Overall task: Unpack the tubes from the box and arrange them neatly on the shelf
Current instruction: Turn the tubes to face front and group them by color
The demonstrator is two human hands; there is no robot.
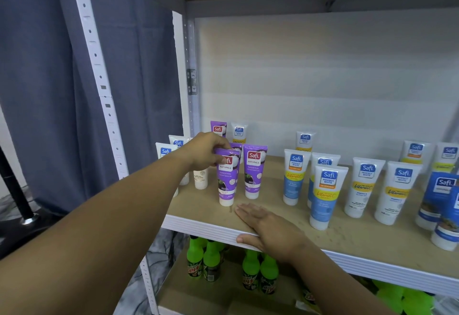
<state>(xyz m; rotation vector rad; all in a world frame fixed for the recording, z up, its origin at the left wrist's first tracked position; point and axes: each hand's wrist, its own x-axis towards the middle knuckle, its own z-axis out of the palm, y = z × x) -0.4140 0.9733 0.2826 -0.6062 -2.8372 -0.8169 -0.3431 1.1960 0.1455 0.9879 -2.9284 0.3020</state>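
Purple tube (227,178) is gripped near its top by the left hand (203,152), fingers and thumb curled round the crimped end; arm is extended forward, tube stands cap-down on the shelf (347,237), slightly tilted. Right hand (267,229) is laid flat, palm down, fingers straight, on the shelf's front edge, thumb hooked over the lip, just below and right of the gripped tube. A second purple tube (253,172) stands upright just right of the held one. White-and-blue tubes (325,195) are ranked further right of both hands.
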